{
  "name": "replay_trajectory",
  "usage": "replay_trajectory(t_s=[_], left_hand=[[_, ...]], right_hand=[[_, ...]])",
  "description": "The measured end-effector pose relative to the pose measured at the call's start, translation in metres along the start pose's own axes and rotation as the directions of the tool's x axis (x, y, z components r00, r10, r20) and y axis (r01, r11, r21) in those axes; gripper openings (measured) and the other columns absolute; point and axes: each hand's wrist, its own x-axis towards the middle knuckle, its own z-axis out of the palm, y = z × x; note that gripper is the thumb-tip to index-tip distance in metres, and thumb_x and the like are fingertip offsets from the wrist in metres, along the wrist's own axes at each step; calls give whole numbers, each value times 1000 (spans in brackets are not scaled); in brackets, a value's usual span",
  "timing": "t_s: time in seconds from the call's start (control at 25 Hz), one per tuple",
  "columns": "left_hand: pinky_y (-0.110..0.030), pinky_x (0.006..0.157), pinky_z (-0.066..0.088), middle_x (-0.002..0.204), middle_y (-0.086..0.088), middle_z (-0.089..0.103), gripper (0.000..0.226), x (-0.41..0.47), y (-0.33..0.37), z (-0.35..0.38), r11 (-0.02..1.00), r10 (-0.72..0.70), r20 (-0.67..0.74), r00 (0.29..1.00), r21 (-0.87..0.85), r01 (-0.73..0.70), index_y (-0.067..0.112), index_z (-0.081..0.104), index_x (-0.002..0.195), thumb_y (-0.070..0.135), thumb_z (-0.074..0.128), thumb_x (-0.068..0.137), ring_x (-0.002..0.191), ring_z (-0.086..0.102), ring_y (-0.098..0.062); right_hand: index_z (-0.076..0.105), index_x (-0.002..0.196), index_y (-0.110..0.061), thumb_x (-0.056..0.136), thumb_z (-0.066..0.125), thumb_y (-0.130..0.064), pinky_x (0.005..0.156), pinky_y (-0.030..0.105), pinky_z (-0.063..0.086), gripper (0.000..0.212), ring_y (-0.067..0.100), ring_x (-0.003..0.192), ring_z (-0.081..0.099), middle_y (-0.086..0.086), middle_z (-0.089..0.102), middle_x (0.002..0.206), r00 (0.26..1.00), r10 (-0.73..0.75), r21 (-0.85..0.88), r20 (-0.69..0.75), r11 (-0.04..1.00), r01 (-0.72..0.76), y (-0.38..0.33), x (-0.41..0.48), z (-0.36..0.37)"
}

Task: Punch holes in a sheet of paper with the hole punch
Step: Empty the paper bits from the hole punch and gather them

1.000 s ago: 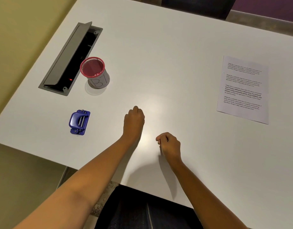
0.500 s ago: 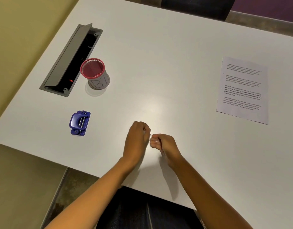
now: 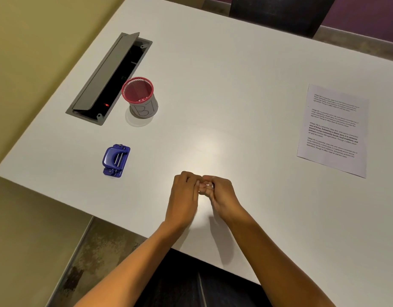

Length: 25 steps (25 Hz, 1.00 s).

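A small blue hole punch (image 3: 115, 160) lies on the white table (image 3: 224, 85) at the near left. Far to the right lies a printed sheet of paper (image 3: 334, 129), flat and apart from everything else. My left hand (image 3: 184, 196) and my right hand (image 3: 221, 197) rest near the table's front edge, between punch and paper. Both are curled into loose fists with the fingertips touching each other. Neither hand holds anything that I can see.
A red mesh pen cup (image 3: 140, 97) with a white label stands behind the punch. Beside it an open grey cable hatch (image 3: 106, 78) is sunk into the table top. A dark chair (image 3: 279, 12) stands at the far side.
My two hands have come together: the left drew back toward me and to the right, the right shifted left, until the fingertips met. Punch and paper have not moved.
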Motion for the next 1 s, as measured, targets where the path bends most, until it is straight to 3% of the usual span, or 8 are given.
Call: replay_trajectory(t_s=[0.12,0.2,0.28,0.36,0.48,0.68,0.88,1.0], left_hand=[[-10,88,37,116,5,56,29,3,-20,-6,1000,13,-65,998,3,-13,16,63,115,15,37,100,107,48,-7],[-29,100,44,129,-3,56,33,8,-35,-4,996,5,-68,998,90,2,12,59,124,19,38,101,122,51,-20],[-36,117,31,151,-6,40,43,12,-50,-3,990,-39,-41,998,136,44,12,46,141,25,37,102,143,35,-24],[-35,124,13,163,-2,18,52,17,-63,-1,978,-32,-6,999,205,33,15,26,153,30,33,103,152,13,-19],[-34,125,2,165,0,0,59,19,-75,5,940,-2,12,1000,341,-3,18,6,156,34,26,103,153,-2,-16],[-36,124,3,165,-2,6,62,20,-80,14,922,11,-70,997,387,17,16,8,156,35,29,101,153,5,-18],[-42,121,23,161,-6,24,56,18,-81,18,942,85,-166,983,334,-25,10,27,152,29,36,100,150,22,-22],[-43,120,27,160,-5,28,56,16,-83,18,958,110,-219,970,283,-45,9,31,150,26,43,99,150,24,-21]], right_hand=[[40,62,-12,88,39,11,51,24,27,35,14,43,32,3,33,57,998,64,149,-2,987,-63,-12,2,0],[34,66,-16,87,39,12,52,24,24,36,15,47,25,3,26,62,997,76,171,20,982,-78,-21,-1,0],[37,71,-14,87,41,12,54,25,28,30,16,52,24,3,26,65,998,42,127,39,991,-47,-30,-2,4],[45,77,-9,86,44,11,61,30,37,22,19,55,29,6,33,66,998,-36,6,42,999,36,-40,-1,12],[67,84,1,92,51,9,62,27,58,19,20,57,61,13,63,69,989,-149,-216,6,965,147,-60,5,30],[69,94,11,90,53,14,65,24,55,17,23,61,66,23,68,86,950,-301,-357,86,881,311,-109,27,78],[71,83,9,85,44,19,66,24,60,29,24,57,64,16,66,73,812,-547,-556,202,618,555,-165,38,150],[71,80,11,76,36,21,63,26,60,36,23,58,63,14,62,67,654,-666,-691,358,283,666,-185,47,202]])
